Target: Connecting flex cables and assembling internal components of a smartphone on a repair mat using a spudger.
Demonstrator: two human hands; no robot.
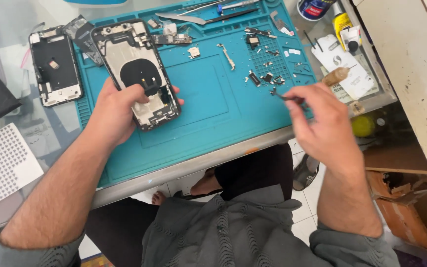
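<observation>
The opened phone (137,74) lay on the blue mat (213,109), its long axis running from upper left to lower right, the camera end pointing away from the person and the bottom end toward the mat's near edge. Its open back faced up, showing a round black coil.

The left hand (117,111) gripped the phone's lower half from the left side, thumb laid across the inside near the coil and fingers curled round the far edge. The forearm came in from the lower left, resting over the table's edge.

The right hand (322,126) hovered above the mat's right edge, wrist bent, fingers pressed together on dark tweezers (286,96) whose tips pointed left toward a scatter of small parts (268,64). The tips held a tiny dark piece, too small to make out.

A second phone frame (55,64) lay left of the mat on the glass. A metal pry tool (184,19) rested along the mat's far edge.
</observation>
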